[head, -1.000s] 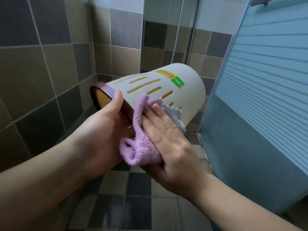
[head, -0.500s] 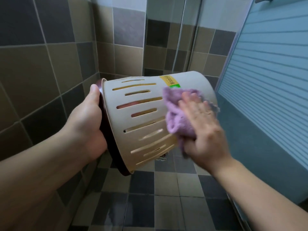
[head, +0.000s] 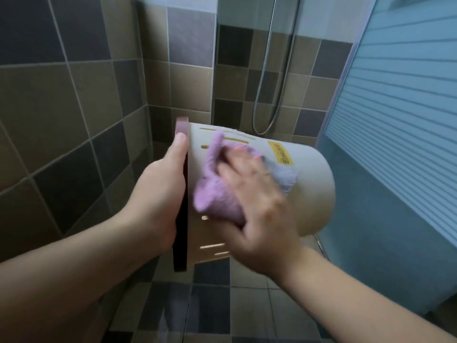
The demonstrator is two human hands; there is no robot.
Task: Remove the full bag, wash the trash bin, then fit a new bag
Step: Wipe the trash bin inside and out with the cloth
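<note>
Between the hands, the trash bin (head: 311,184) lies sideways: left hand (head: 158,189) grips its rim, right hand (head: 257,194) presses a purple cloth (head: 217,194) against its side.

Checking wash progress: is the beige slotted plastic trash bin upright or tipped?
Tipped sideways: beige slotted plastic trash bin held with its dark rim facing left.
</note>
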